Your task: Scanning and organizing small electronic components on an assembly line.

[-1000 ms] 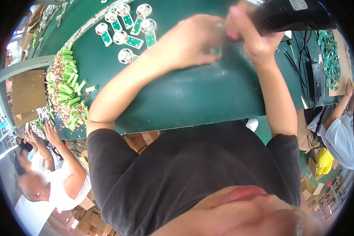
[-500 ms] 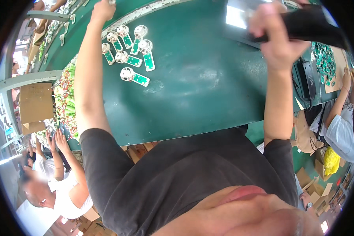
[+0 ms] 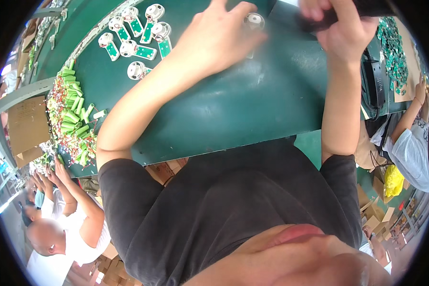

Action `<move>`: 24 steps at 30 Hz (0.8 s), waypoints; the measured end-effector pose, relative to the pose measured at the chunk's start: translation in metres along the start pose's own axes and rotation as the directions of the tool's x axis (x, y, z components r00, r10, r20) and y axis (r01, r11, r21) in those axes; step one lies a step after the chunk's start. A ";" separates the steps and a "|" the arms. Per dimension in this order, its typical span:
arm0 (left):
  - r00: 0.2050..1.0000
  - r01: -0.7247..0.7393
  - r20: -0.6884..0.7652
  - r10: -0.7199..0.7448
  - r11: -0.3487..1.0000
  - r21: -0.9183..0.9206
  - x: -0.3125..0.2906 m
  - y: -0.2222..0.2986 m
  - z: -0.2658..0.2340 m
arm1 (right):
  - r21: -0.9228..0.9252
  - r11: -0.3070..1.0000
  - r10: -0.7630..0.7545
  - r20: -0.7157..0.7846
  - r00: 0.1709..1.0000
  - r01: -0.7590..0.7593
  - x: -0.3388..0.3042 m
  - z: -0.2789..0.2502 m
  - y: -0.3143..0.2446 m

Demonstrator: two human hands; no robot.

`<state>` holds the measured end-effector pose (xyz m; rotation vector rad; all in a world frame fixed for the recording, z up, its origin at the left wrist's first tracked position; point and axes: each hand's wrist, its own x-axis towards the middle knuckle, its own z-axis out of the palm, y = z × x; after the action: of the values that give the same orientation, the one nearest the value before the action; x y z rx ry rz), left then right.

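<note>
My left hand (image 3: 219, 38) reaches across the table, fingers curled around a white round-headed part (image 3: 254, 21); motion smears its fingertips. My right hand (image 3: 348, 35), at the upper right, is closed on a black object (image 3: 374, 7), mostly cut off by the frame and too blurred to name. Left of my left forearm lie several similar white parts with green circuit boards (image 3: 144, 51), each a ring-shaped head on a flat handle. My forearm partly covers the nearest one (image 3: 136, 70).
Green cylinders with thin wires (image 3: 71, 114) are heaped along the table's left edge. A black box with cables (image 3: 374, 78) and a pile of small green boards (image 3: 391, 57) are at right. Co-workers sit on both sides; a cardboard box (image 3: 28, 126) stands at left.
My left hand has come from the far left edge toward the upper middle with a white part. My right hand stays at the upper right with the black object. The view has shifted slightly.
</note>
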<state>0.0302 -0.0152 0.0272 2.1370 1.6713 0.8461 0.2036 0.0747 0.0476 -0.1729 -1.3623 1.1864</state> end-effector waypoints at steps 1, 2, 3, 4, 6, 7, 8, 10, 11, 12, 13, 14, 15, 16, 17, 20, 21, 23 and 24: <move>0.999 -0.028 0.042 0.028 1.000 0.005 -0.008 -0.001 -0.008 | 0.031 0.999 0.010 -0.023 1.000 -0.009 -0.005 0.007 0.004; 0.995 -0.057 0.084 0.056 0.998 0.008 -0.014 -0.004 -0.014 | 0.060 0.998 0.019 -0.046 0.999 -0.016 -0.009 0.013 0.008; 0.985 -0.134 0.102 0.136 0.991 -0.029 -0.017 -0.008 -0.016 | 0.038 0.999 -0.033 0.035 0.999 0.031 -0.013 0.012 0.019; 0.986 -0.128 0.104 0.131 0.991 -0.035 -0.020 -0.013 -0.015 | 0.026 0.999 -0.031 0.067 0.997 0.029 -0.016 0.013 0.023; 0.897 -0.440 0.032 0.441 0.883 0.167 -0.024 -0.026 -0.009 | 0.003 0.999 -0.034 0.123 0.992 0.034 -0.021 0.014 0.031; 0.948 -0.291 0.154 0.279 0.955 0.057 -0.023 -0.016 -0.013 | 0.011 0.998 -0.064 0.144 0.987 0.063 -0.023 0.015 0.037; 0.949 -0.286 0.152 0.276 0.957 0.049 -0.023 -0.020 -0.009 | -0.003 0.997 -0.076 0.161 0.984 0.077 -0.025 0.015 0.039; 0.930 -0.346 0.132 0.343 0.938 0.002 -0.022 -0.027 -0.003 | -0.027 0.994 -0.097 0.192 0.977 0.104 -0.027 0.016 0.044; 0.932 -0.341 0.132 0.338 0.940 -0.004 -0.023 -0.028 -0.002 | 0.011 0.997 -0.077 0.149 0.986 0.076 -0.029 0.021 0.045; 0.925 -0.366 0.128 0.359 0.930 0.034 -0.023 -0.028 -0.002 | 0.029 0.998 -0.062 0.128 0.990 0.058 -0.030 0.022 0.045; 0.916 -0.391 0.124 0.381 0.917 0.074 -0.022 -0.027 -0.004 | 0.049 0.998 -0.049 0.107 0.993 0.044 -0.031 0.024 0.046; 0.918 -0.387 0.124 0.377 0.919 0.071 -0.022 -0.027 -0.004 | -0.001 0.999 -0.037 0.119 0.992 0.037 -0.031 0.021 0.047; 0.922 -0.375 0.129 0.366 0.925 0.056 -0.023 -0.028 -0.004 | -0.026 0.999 -0.027 0.125 0.992 0.031 -0.032 0.021 0.048; 0.925 -0.362 0.135 0.354 0.931 0.043 -0.024 -0.028 -0.004 | -0.050 0.998 -0.020 0.131 0.991 0.027 -0.033 0.020 0.049; 0.927 -0.358 0.135 0.350 0.933 0.042 -0.024 -0.029 -0.003 | -0.031 1.000 -0.002 0.132 0.991 0.006 -0.034 0.020 0.051; 0.909 -0.408 0.125 0.399 0.911 0.059 -0.023 -0.034 0.000 | -0.021 1.000 0.025 0.136 0.990 -0.022 -0.035 0.021 0.053; 0.912 -0.400 0.108 0.395 0.916 0.034 -0.024 -0.035 0.001 | -0.026 0.999 0.028 0.137 0.990 -0.024 -0.035 0.021 0.053; 0.913 -0.401 0.091 0.398 0.916 0.014 -0.023 -0.036 0.001 | -0.075 0.997 0.024 0.156 0.987 -0.013 -0.034 0.020 0.054; 0.923 -0.375 0.088 0.375 0.927 -0.025 -0.023 -0.036 0.001 | -0.096 0.995 0.022 0.166 0.986 -0.006 -0.034 0.019 0.055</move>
<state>0.0000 -0.0271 -0.0001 2.4933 1.2274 0.8340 0.1660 0.0654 -0.0069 -0.1538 -1.5676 1.1692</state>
